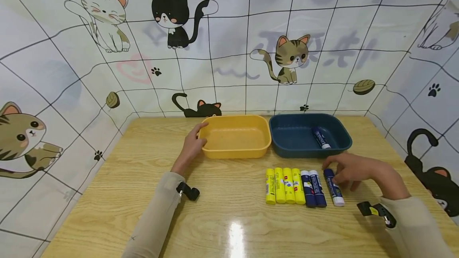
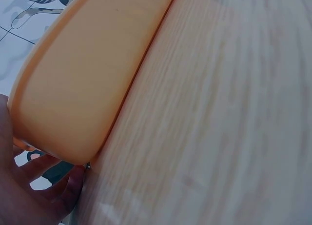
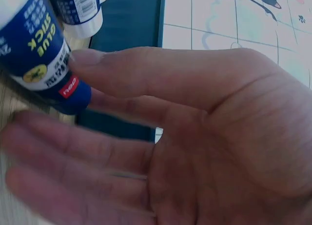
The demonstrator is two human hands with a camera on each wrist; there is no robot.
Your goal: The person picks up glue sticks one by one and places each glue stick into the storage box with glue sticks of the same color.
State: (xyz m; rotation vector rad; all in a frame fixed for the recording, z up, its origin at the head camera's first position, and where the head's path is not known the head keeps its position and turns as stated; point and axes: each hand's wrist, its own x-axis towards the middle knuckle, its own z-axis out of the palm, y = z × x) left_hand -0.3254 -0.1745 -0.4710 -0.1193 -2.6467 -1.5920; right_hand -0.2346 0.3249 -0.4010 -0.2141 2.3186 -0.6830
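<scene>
The left hand (image 1: 191, 143) has its fingers bent round the left end of the yellow tray (image 1: 236, 153). Just left of the right hand (image 1: 358, 168) lies the glue-stick row (image 1: 288, 186); its thumb and index finger pinch a blue glue stick (image 1: 334, 191), remaining fingers loose

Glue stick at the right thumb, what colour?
The glue stick is mostly navy, clearest in right wrist view.

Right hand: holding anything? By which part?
A blue glue stick, pinched near its blue end between thumb and index finger; grip firmness can't be told.
</scene>
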